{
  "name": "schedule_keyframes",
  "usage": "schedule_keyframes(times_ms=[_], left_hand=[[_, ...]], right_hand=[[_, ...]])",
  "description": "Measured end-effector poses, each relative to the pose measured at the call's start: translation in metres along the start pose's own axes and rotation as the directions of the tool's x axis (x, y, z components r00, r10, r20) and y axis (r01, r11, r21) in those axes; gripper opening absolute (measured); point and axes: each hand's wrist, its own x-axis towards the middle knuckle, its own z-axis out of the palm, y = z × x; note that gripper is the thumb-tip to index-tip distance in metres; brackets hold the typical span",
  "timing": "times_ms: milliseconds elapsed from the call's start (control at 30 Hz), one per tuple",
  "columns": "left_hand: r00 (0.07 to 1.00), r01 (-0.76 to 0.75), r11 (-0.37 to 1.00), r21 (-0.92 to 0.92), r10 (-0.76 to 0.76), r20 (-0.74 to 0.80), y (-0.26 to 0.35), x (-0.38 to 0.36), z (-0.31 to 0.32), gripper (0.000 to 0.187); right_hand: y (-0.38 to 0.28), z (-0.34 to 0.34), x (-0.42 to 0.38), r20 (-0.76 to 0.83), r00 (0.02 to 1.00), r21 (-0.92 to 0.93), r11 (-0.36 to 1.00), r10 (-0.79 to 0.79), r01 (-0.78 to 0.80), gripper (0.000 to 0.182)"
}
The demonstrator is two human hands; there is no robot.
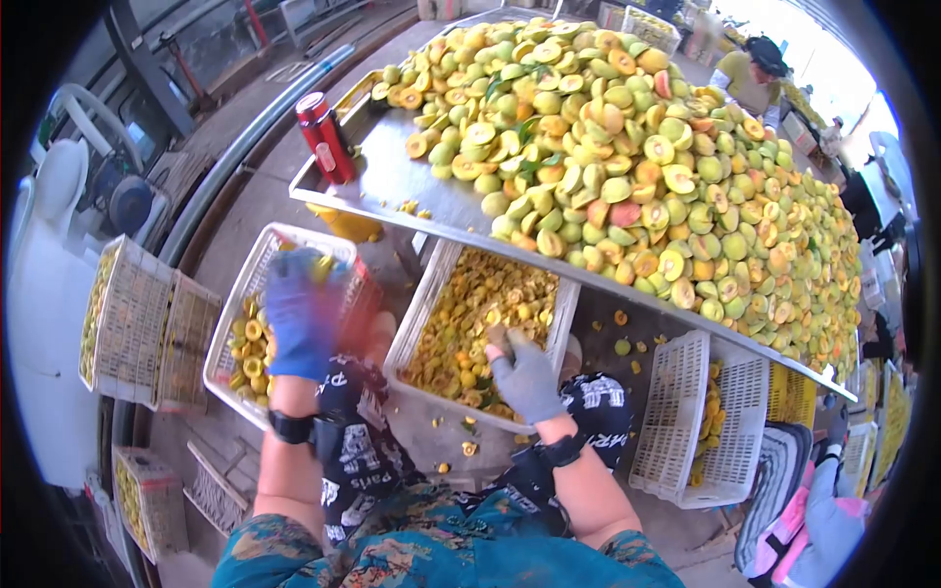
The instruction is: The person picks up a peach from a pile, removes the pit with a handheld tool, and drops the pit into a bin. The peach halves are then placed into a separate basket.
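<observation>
My left hand, in a blue glove, is over the left white crate, which holds yellow halved fruit. Motion smears its fingers; a yellow-green patch shows at their tips, and a red blur lies beside them. Over the middle white crate is my right hand, in a grey glove with bare fingertips. Its fingers are curled in, and what they hold, if anything, cannot be made out. Below it lie small yellow-brown fruit pieces. A large heap of halved green and orange fruit covers the metal table ahead.
A red can stands on the table's left corner. More crates stand at the left, and a tilted white crate is at the right. Fruit bits lie on the floor. Another person is beyond the heap; someone's pink-and-grey sleeve shows lower right.
</observation>
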Motion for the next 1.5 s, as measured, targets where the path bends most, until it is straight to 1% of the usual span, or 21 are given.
schedule_keyframes(times_ms=[67, 133, 167, 200, 267, 333, 467, 633, 733, 833, 867, 900, 967, 1000, 1067, 1133, 1167, 1200, 1367, 1467, 1500], left_hand=[[0.955, 0.017, 0.956, 0.292, 0.071, -0.288, -0.027, 0.02, 0.01, 0.058], [0.927, -0.165, 0.97, 0.176, 0.214, -0.308, -0.011, 0.039, 0.0, 0.05], [0.93, -0.28, 0.959, -0.04, 0.26, -0.261, 0.007, 0.048, 0.002, 0.046], [0.923, -0.367, 0.892, -0.263, 0.314, -0.222, 0.038, 0.056, 0.003, 0.043], [0.782, -0.615, 0.682, -0.396, 0.593, -0.193, 0.088, 0.076, 0.027, 0.04], [0.715, -0.632, 0.575, -0.52, 0.691, -0.106, 0.146, 0.096, 0.072, 0.042], [0.409, -0.912, 0.41, 0.0, 0.909, 0.087, 0.244, 0.127, 0.129, 0.06], [0.47, -0.858, 0.509, -0.063, 0.83, 0.301, 0.27, 0.14, 0.159, 0.049], [0.565, -0.814, 0.581, -0.012, 0.796, 0.217, 0.242, 0.146, 0.155, 0.042], [0.773, -0.563, 0.58, -0.589, 0.622, -0.126, 0.187, 0.135, 0.145, 0.046], [0.855, -0.442, 0.505, -0.742, 0.489, -0.176, 0.173, 0.12, 0.139, 0.052], [0.86, 0.151, 0.173, -0.973, 0.463, 0.215, 0.158, 0.098, 0.106, 0.056], [0.85, 0.456, -0.215, -0.864, 0.395, 0.35, 0.132, 0.061, 0.093, 0.051], [0.874, -0.203, 0.066, -0.977, 0.461, -0.151, 0.118, 0.03, 0.069, 0.053], [0.84, 0.506, -0.39, -0.77, 0.424, 0.338, 0.095, -0.001, 0.063, 0.058], [0.876, 0.478, -0.539, -0.694, 0.35, 0.332, 0.085, -0.037, 0.046, 0.054], [0.892, 0.422, -0.401, -0.813, 0.345, 0.292, 0.077, -0.053, 0.035, 0.054], [0.94, 0.086, 0.032, -0.996, 0.33, 0.092, 0.069, -0.068, 0.025, 0.053], [0.963, 0.158, -0.251, -0.955, 0.254, 0.093, 0.058, -0.109, -0.012, 0.052], [0.977, -0.023, -0.08, -0.997, 0.21, -0.039, 0.05, -0.127, -0.017, 0.052], [0.987, 0.026, -0.221, -0.975, 0.158, -0.01, 0.053, -0.134, -0.025, 0.035]], right_hand=[[0.003, 0.002, 0.001, 0.035, 0.998, 0.051, 0.997, 0.058, -0.06, 0.037], [0.006, 0.009, 0.006, 0.086, 0.99, 0.107, 0.987, 0.112, -0.121, 0.037], [0.01, 0.014, 0.007, 0.087, 0.994, 0.201, 0.975, 0.072, -0.089, 0.037], [0.013, 0.016, 0.01, 0.082, 0.996, 0.29, 0.955, 0.034, -0.056, 0.037], [0.012, 0.009, 0.014, 0.149, 0.985, 0.249, 0.961, 0.085, -0.121, 0.039], [0.012, 0.001, 0.018, 0.143, 0.98, 0.193, 0.968, 0.137, -0.163, 0.041], [0.021, -0.001, 0.021, 0.111, 0.989, 0.255, 0.959, 0.094, -0.12, 0.041], [0.025, -0.005, 0.02, 0.118, 0.988, 0.197, 0.973, 0.095, -0.117, 0.04], [0.023, -0.01, 0.019, 0.134, 0.98, 0.223, 0.959, 0.149, -0.177, 0.043], [0.014, -0.012, 0.016, 0.014, 0.987, 0.277, 0.948, 0.158, -0.155, 0.046], [0.014, -0.013, 0.016, 0.04, 0.988, 0.272, 0.95, 0.148, -0.153, 0.045], [0.02, -0.006, 0.013, 0.055, 0.988, 0.356, 0.922, 0.144, -0.154, 0.043], [0.006, -0.003, 0.005, 0.047, 0.992, 0.466, 0.876, 0.12, -0.128, 0.036], [-0.009, -0.006, 0.001, 0.064, 0.992, 0.467, 0.875, 0.105, -0.123, 0.036], [-0.038, -0.011, -0.011, 0.107, 0.994, 0.413, 0.909, 0.021, -0.064, 0.033], [-0.066, -0.015, -0.026, 0.14, 0.989, 0.364, 0.931, -0.054, -0.001, 0.031], [-0.075, -0.012, -0.034, 0.071, 0.988, 0.362, 0.926, -0.139, 0.104, 0.03], [-0.084, -0.009, -0.04, 0.0, 0.974, 0.352, 0.912, -0.225, 0.211, 0.029], [-0.11, -0.002, -0.067, -0.094, 0.935, 0.243, 0.902, -0.343, 0.356, 0.03], [-0.121, -0.001, -0.081, -0.05, 0.937, 0.168, 0.922, -0.345, 0.348, 0.036], [-0.126, -0.001, -0.085, -0.053, 0.94, 0.228, 0.912, -0.338, 0.34, 0.035]])
